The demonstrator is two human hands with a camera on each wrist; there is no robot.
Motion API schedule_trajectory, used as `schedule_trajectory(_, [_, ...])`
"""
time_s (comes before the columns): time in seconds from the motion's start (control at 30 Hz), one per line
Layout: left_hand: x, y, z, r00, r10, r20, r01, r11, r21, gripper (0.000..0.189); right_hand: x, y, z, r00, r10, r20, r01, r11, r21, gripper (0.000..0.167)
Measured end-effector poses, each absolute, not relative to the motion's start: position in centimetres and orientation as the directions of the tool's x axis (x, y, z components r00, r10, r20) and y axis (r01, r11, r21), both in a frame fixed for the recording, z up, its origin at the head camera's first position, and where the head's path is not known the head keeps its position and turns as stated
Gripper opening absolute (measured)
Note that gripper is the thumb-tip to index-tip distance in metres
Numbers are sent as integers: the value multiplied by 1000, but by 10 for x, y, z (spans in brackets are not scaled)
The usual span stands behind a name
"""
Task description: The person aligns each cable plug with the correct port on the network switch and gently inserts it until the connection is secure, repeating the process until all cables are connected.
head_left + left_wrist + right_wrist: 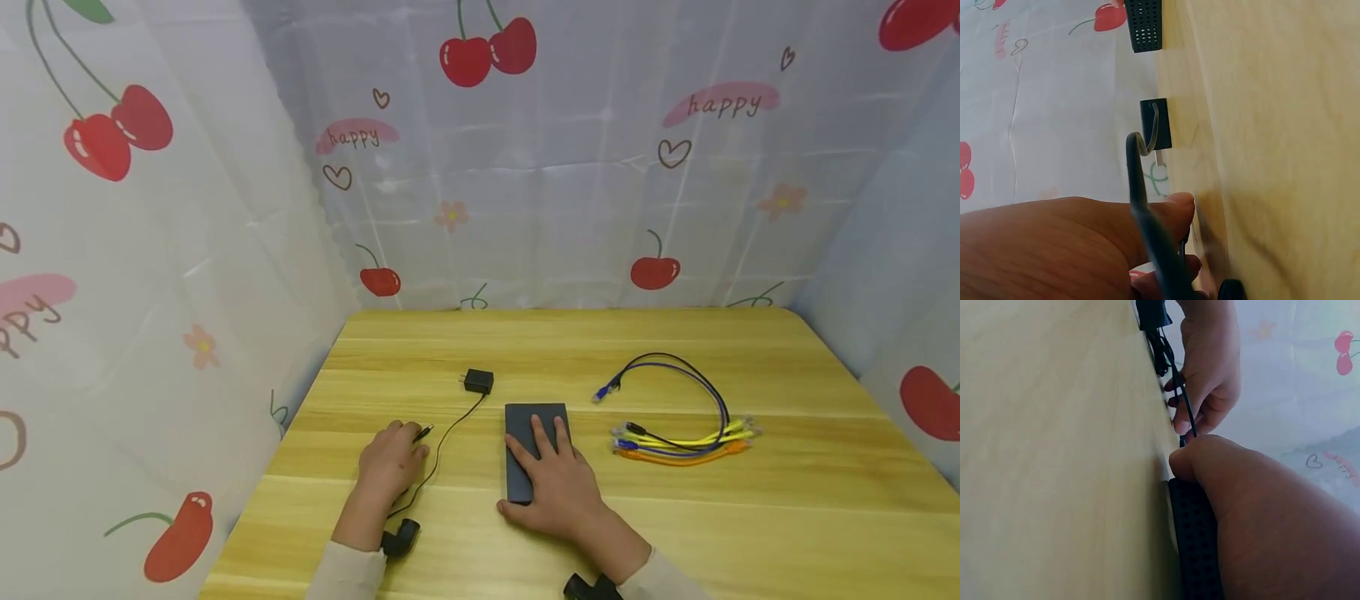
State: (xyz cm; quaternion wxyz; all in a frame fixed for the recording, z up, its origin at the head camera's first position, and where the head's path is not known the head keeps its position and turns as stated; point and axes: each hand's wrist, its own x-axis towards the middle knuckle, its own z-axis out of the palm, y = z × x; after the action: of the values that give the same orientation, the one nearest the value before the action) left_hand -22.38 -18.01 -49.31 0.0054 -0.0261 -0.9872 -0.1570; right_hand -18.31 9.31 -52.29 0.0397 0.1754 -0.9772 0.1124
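Note:
My left hand [393,461] pinches the end of a thin black cable between thumb and fingers, and its plug [424,432] sticks out past them. The cable [450,429] runs to a black power adapter [478,382], which lies farther back with its prongs facing left. To the right, a flat dark grey box [518,418] lies on the table. My right hand [558,492] rests on top of it with fingers spread, its thumb by the near edge. In the right wrist view, the box's side [1194,544] is full of small holes.
Yellow, orange and blue network cables [682,446] lie bundled on the right, with a black cable among them. One blue cable loops back toward its blue plug [602,392]. The wooden table [810,517] is bordered by a cherry-print curtain [525,183] behind and at both sides.

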Motion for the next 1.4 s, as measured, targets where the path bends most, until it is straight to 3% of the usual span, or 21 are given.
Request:
schedule_trajectory(0.27, [-228, -178, -497, -999, 41, 22, 46, 940, 338, 32, -185, 92, -523, -928, -350, 131, -370, 910, -186, 85])
schedule_trajectory(0.8, [-236, -178, -501, -999, 45, 24, 51, 909, 413, 15, -184, 87, -522, -924, -368, 106, -381, 914, -141, 82])
schedule_trajectory(1.4, [-230, -165, -495, -985, 124, 124, 175, 659, 732, 13, -184, 91, -520, -935, -323, 145, -345, 922, -176, 77])
